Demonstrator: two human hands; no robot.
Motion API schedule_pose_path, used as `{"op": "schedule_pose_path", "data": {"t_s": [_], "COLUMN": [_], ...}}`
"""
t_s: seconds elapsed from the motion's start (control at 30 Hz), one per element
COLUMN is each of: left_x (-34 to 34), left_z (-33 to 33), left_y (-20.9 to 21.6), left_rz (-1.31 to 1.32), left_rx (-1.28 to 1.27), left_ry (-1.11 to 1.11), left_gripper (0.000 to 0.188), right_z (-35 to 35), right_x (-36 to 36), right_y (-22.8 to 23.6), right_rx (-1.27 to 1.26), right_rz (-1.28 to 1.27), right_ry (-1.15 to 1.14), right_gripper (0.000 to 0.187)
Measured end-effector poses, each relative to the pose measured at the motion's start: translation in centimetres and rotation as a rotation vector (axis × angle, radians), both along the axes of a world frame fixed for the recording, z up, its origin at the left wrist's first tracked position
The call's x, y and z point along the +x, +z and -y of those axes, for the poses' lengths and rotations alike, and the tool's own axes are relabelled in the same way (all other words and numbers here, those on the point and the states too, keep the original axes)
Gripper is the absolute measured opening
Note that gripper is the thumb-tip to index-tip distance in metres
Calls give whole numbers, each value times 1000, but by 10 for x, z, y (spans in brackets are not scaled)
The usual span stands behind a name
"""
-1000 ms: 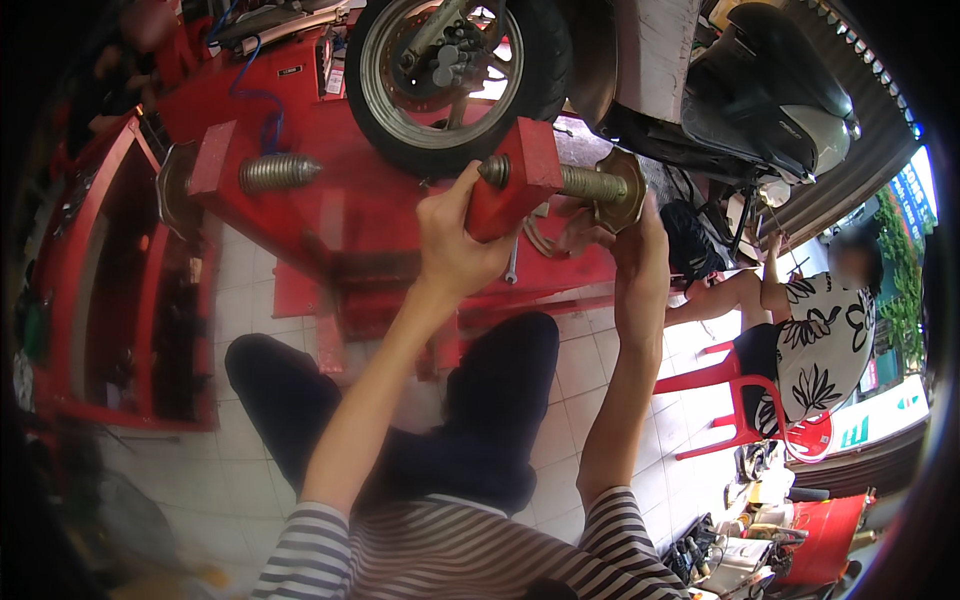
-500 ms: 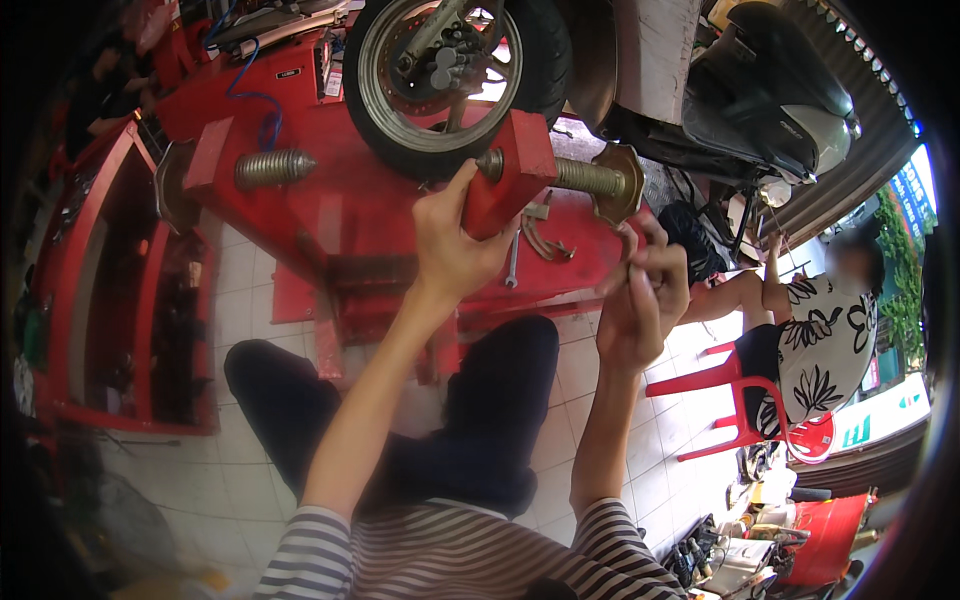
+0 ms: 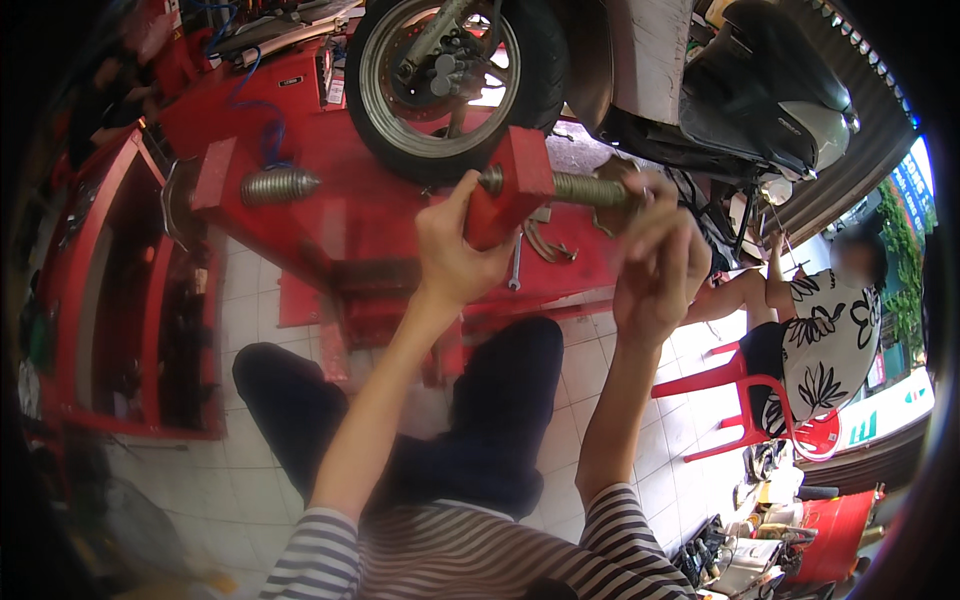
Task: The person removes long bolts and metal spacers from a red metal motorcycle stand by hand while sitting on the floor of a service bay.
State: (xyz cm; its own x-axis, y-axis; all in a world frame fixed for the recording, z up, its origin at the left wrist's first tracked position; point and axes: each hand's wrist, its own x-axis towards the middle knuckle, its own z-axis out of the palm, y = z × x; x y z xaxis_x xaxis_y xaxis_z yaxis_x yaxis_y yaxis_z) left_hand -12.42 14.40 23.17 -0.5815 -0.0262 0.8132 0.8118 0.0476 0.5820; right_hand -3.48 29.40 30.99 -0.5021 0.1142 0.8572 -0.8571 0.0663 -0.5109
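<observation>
My left hand (image 3: 455, 245) is closed round the red metal upright (image 3: 522, 170) of a wheel clamp, its thumb up by the pointed tip of a threaded screw (image 3: 588, 189). That screw runs through the upright to a worn brass-coloured hand knob (image 3: 612, 192) at its outer end. My right hand (image 3: 655, 265) is at the knob's right edge. Its fingers are smeared by motion, so their grip on the knob is unclear. At the left, a second threaded screw (image 3: 282, 186) passes through the opposite red upright (image 3: 222, 180). A motorbike front wheel (image 3: 440, 90) stands just behind the clamp.
An open-end wrench (image 3: 515, 265) and curved brake shoes (image 3: 548, 242) lie on the red lift platform (image 3: 590, 255). To the right, a person in a patterned shirt (image 3: 825, 340) sits on a red plastic chair (image 3: 745, 400). A red shelf unit (image 3: 145, 300) stands left.
My right hand has moved slightly up and right over the knob, its fingers shifting and blurring. My left hand stays on the upright. The view has shifted a little.
</observation>
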Motion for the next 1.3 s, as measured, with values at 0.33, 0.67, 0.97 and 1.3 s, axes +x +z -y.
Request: {"op": "schedule_pose_path", "data": {"t_s": [0.33, 0.67, 0.97, 1.3], "left_x": [8, 2, 2, 9], "left_z": [4, -2, 3, -5], "left_y": [6, 3, -3, 14], "left_rz": [-80, -45, -4, -74], "left_rx": [-3, -18, 0, 17], "left_ry": [14, 16, 15, 29], "left_gripper": [42, 55, 51, 21], "right_z": [16, 13, 16, 20], "right_x": [12, 22, -6, 10], "right_y": [21, -21, 30, -29], "right_rx": [24, -54, 53, -199], "right_rz": [699, 346, 258, 489], "right_ry": [-337, -239, -158, -278], "right_gripper": [52, 62, 68, 65]}}
